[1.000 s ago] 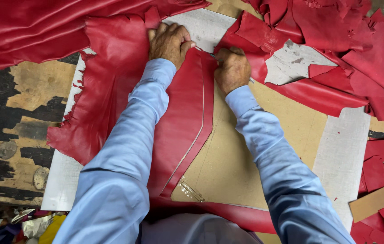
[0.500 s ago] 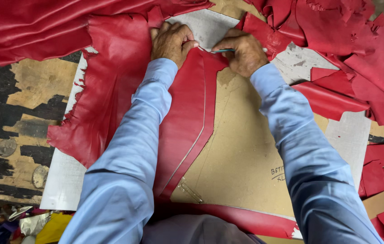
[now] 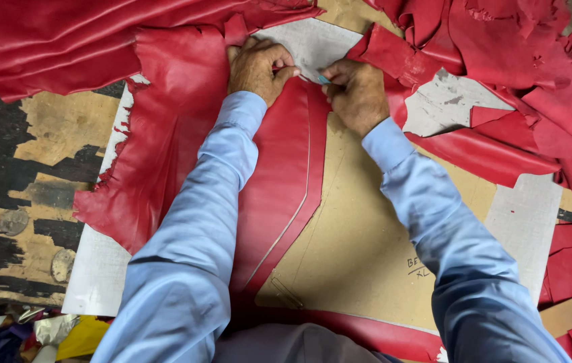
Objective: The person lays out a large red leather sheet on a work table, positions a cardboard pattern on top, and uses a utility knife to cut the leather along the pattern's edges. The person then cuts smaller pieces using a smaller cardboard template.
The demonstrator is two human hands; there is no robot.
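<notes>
Head view: both hands (image 3: 306, 81) press red leather (image 3: 279, 168).

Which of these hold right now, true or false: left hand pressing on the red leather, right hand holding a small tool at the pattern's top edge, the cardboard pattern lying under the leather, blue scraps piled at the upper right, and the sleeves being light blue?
1. The left hand presses flat on the red leather. True.
2. The right hand grips a small tool at the top edge of the cardboard pattern. True.
3. The cardboard pattern lies under the leather. False: it lies on top of it.
4. Blue scraps are piled at the upper right. False: the scraps there are red.
5. Both sleeves are light blue. True.
</notes>
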